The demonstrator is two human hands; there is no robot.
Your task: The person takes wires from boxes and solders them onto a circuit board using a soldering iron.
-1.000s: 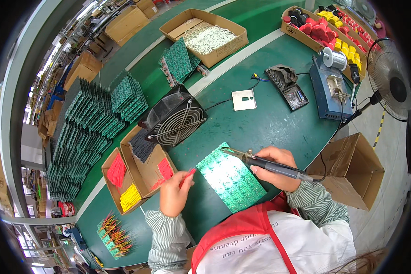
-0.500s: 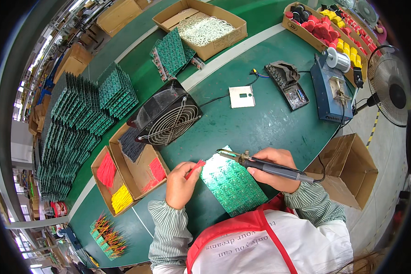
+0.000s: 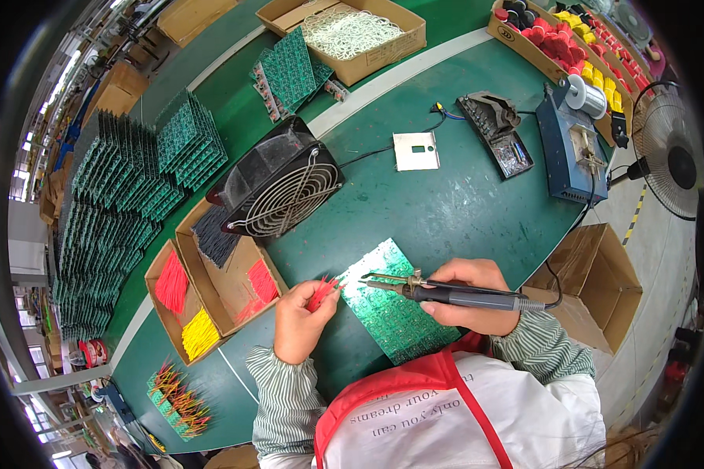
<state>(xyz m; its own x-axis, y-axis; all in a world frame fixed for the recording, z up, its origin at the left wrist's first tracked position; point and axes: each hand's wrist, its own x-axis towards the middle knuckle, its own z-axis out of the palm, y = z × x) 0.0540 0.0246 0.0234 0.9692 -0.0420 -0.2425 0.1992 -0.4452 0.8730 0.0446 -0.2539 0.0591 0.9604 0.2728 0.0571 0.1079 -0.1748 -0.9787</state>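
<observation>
A green circuit board [image 3: 395, 309] lies on the green table in front of me. My right hand [image 3: 469, 301] is closed around a soldering iron [image 3: 438, 291], whose tip points left over the board's upper edge. My left hand [image 3: 301, 320] pinches a small bunch of red wires [image 3: 323, 289] at the board's left edge. The wire ends sit a short way left of the iron tip.
Left of my hands stand open cardboard boxes [image 3: 211, 289] with black, red and yellow wires. A black fan [image 3: 278, 187] tilts behind them. Stacked green boards [image 3: 133, 195] fill the left. A soldering station [image 3: 571, 144], iron stand [image 3: 497, 133], white plate [image 3: 416, 150] and cardboard bin [image 3: 594, 285] lie right.
My left hand has come from the red-wire box to the board's left edge with red wires in it. My right hand has kept the iron over the board.
</observation>
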